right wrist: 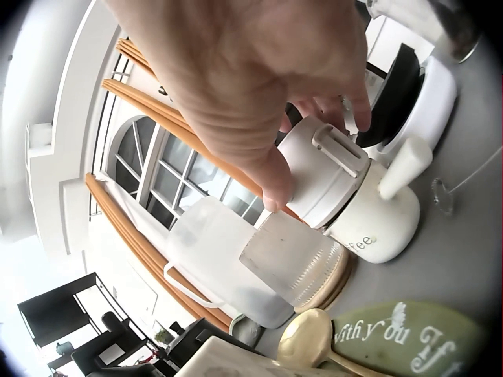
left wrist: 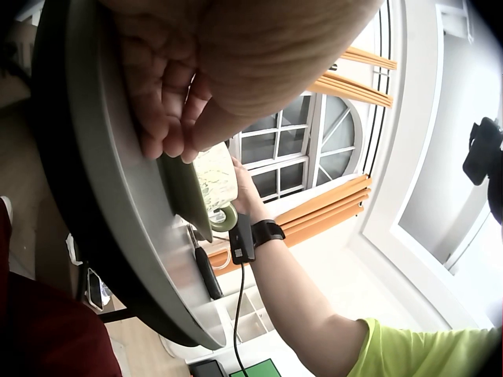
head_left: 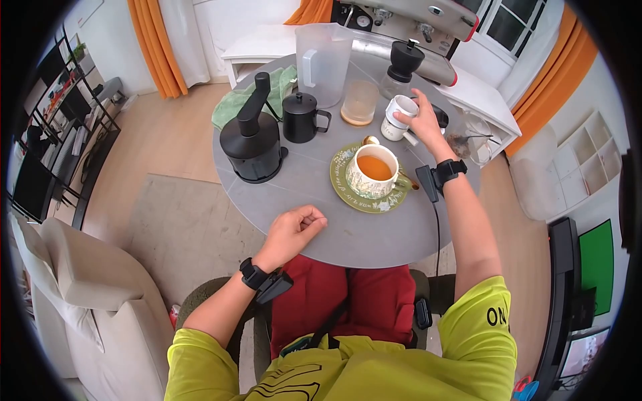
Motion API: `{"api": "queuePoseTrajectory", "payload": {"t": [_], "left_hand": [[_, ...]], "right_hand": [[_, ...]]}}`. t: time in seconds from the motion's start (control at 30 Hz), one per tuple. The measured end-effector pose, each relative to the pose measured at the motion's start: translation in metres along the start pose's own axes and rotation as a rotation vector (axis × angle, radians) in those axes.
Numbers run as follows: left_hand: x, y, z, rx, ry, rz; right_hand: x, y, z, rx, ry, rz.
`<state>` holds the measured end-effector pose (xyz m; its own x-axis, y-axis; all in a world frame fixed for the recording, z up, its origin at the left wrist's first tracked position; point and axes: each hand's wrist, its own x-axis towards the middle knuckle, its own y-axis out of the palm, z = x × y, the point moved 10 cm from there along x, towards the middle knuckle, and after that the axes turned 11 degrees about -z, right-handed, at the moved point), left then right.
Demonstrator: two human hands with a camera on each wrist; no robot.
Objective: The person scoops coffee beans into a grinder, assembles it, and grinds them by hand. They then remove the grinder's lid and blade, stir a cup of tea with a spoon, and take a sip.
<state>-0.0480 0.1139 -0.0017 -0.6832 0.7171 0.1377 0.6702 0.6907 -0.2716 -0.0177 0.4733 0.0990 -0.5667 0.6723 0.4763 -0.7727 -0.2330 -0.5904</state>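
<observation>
At the table's far right, my right hand (head_left: 428, 127) grips a small white cup-shaped piece (right wrist: 318, 177) with a side clip, thumb on one side and fingers on the other. It sits over a white pot (right wrist: 385, 216) with lettering and a stub handle. Nearer me, a patterned teacup (head_left: 364, 187) of orange-brown liquid stands on a green saucer (head_left: 342, 190), with a gold spoon (right wrist: 308, 336) on the rim. Loosely curled and holding nothing, my left hand (head_left: 291, 230) lies by the table's near edge.
Around the back of the grey table (head_left: 301, 187) stand a black crank-topped canister (head_left: 249, 147), a black pitcher (head_left: 301, 120), a clear jug (head_left: 328, 63), a ribbed glass (head_left: 360, 100) and a hand grinder (head_left: 405, 60). A green cloth (head_left: 284, 80) lies behind them. An espresso machine (head_left: 428, 57) is beyond.
</observation>
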Motion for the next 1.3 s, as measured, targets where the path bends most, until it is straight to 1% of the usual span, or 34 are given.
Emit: {"api": "queuePoseTrajectory", "payload": {"t": [0.1,0.2,0.33,0.4,0.43,0.5,0.63,0.7,0.73,0.8,0.83,0.87,0.93,0.97,1.0,1.07,1.13,1.2,1.23,1.3], "left_hand": [[0.001,0.0,0.001,0.006,-0.003,0.0],[0.0,0.0,-0.002,0.012,-0.002,-0.008],[0.0,0.0,-0.003,-0.012,0.001,-0.016],[0.0,-0.001,-0.003,0.01,-0.021,-0.011],[0.0,0.0,-0.003,0.011,-0.022,-0.008],[0.0,0.0,-0.001,-0.009,-0.027,-0.013],[0.0,0.0,-0.002,-0.018,-0.013,-0.023],[0.0,-0.001,-0.003,0.0,-0.032,-0.019],[0.0,-0.001,-0.004,0.003,-0.033,-0.02],[-0.001,0.0,-0.003,0.019,-0.061,-0.011],[-0.001,0.0,-0.001,0.021,-0.064,-0.009],[-0.002,0.001,0.0,0.008,-0.061,-0.013],[-0.001,0.002,0.0,-0.006,-0.055,-0.007],[-0.001,0.002,-0.001,-0.019,-0.064,-0.008],[-0.002,0.002,-0.001,-0.032,-0.074,-0.008],[-0.002,0.003,0.0,-0.042,-0.076,-0.002],[-0.002,0.004,0.001,-0.052,-0.082,0.001],[-0.002,0.004,0.002,-0.057,-0.113,0.008],[-0.003,0.005,0.003,-0.058,-0.121,0.015],[-0.002,0.004,0.003,-0.079,-0.114,0.004]], "right_hand": [[-0.005,-0.003,0.004,0.015,-0.038,-0.032],[-0.005,-0.001,-0.005,0.076,-0.01,-0.029],[-0.005,-0.001,-0.01,0.049,0.002,-0.038],[-0.004,-0.001,-0.007,0.009,-0.046,-0.04],[-0.006,-0.002,-0.003,0.009,-0.043,-0.042],[-0.009,-0.004,0.01,-0.046,-0.097,-0.028],[-0.011,-0.004,0.008,-0.018,-0.093,-0.027],[-0.015,-0.01,0.01,-0.001,-0.147,-0.107],[-0.017,-0.012,0.012,0.003,-0.146,-0.107],[-0.017,-0.036,0.004,0.135,-0.024,-0.261],[-0.02,-0.049,0.004,0.258,-0.039,-0.39],[-0.023,-0.052,0.002,0.256,-0.034,-0.391],[-0.035,-0.071,-0.018,0.636,0.134,-0.465],[-0.046,-0.078,-0.014,0.69,0.2,-0.535],[-0.051,-0.081,-0.02,0.685,0.206,-0.542],[-0.058,-0.072,-0.023,0.802,0.227,-0.423],[-0.067,-0.073,-0.032,0.798,0.272,-0.464],[-0.072,-0.063,-0.044,1.014,0.384,-0.405],[-0.074,-0.063,-0.049,1.009,0.394,-0.408],[-0.073,-0.058,-0.058,1.204,0.459,-0.409]]}}
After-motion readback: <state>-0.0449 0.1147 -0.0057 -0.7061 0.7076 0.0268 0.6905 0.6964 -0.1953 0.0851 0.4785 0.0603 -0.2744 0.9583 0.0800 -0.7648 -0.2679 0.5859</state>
